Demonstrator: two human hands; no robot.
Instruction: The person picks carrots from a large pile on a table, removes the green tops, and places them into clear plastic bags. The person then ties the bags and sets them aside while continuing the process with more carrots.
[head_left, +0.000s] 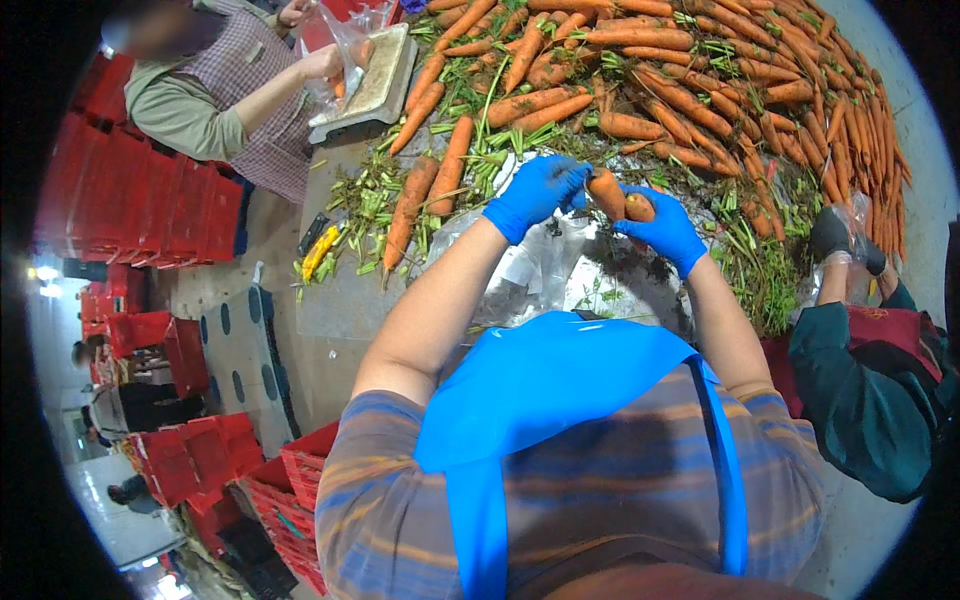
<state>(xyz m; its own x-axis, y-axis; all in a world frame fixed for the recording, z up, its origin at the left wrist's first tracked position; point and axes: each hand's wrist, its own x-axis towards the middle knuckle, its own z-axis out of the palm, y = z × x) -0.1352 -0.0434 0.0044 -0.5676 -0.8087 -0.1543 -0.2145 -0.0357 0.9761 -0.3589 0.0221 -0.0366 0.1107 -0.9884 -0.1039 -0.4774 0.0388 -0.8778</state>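
Note:
My left hand (541, 193), in a blue glove, has its fingers curled at the upper end of a carrot (606, 193). A second carrot (639, 208), showing its blunt end, sits in my blue-gloved right hand (669, 227). The two carrots touch each other, and part of them is hidden by my right fingers. Below my hands, clear plastic bags (525, 262) lie on the work table (345, 304), with soil and leaf scraps about them. Two long carrots (411, 206) with soil on them lie left of my left hand.
A big heap of carrots (675, 97) covers the table's far side. Cut green stems (367, 195) and a yellow-handled tool (321, 251) lie at left. One co-worker bags carrots over a scale (375, 82); another's dark-gloved hand (831, 231) holds a bag at right. Red crates (142, 195) are stacked leftward.

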